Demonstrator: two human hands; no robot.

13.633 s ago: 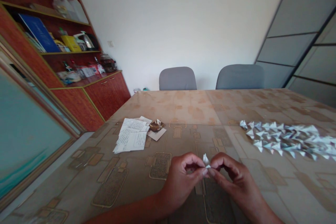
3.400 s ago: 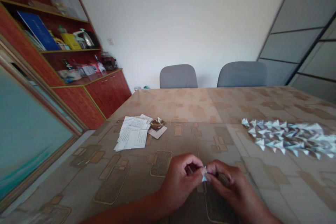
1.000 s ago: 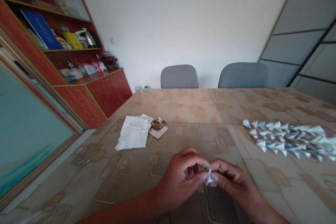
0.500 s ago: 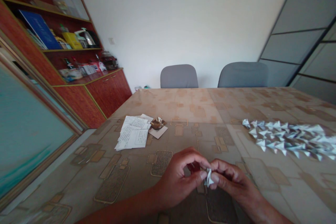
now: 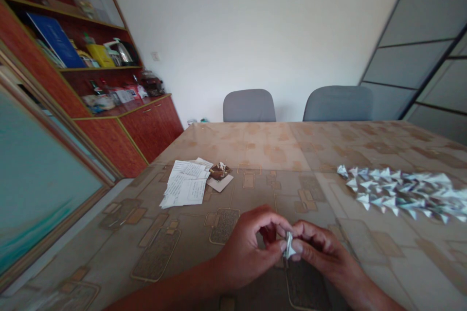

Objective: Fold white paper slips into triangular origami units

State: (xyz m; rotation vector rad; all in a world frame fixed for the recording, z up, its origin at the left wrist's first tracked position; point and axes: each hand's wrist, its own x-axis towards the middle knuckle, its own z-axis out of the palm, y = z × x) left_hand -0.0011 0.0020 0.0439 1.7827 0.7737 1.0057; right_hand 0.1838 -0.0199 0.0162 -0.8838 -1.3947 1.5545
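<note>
A small folded piece of white paper (image 5: 289, 247) is pinched between my two hands above the near part of the table. My left hand (image 5: 251, 245) grips its left side with thumb and forefinger, the fingers curved round. On the other side, my right hand (image 5: 319, 248) presses it between thumb and fingers. To the right lie rows of folded paper pieces (image 5: 397, 189) with pointed tips. Flat printed paper sheets (image 5: 188, 184) lie in an overlapping pile to the left, beside a small brown and white item (image 5: 220, 172) that I cannot identify.
The table (image 5: 251, 138) has a patterned cover. Two grey chairs (image 5: 249, 105) stand at its far edge, against the white wall. A red wooden cabinet (image 5: 146, 126) with shelves of bottles, a kettle (image 5: 124, 53) and a blue folder (image 5: 56, 41) is at the left.
The folded paper has turned slightly between my fingertips. Both hands stay in nearly the same place, and the things on the table have not moved.
</note>
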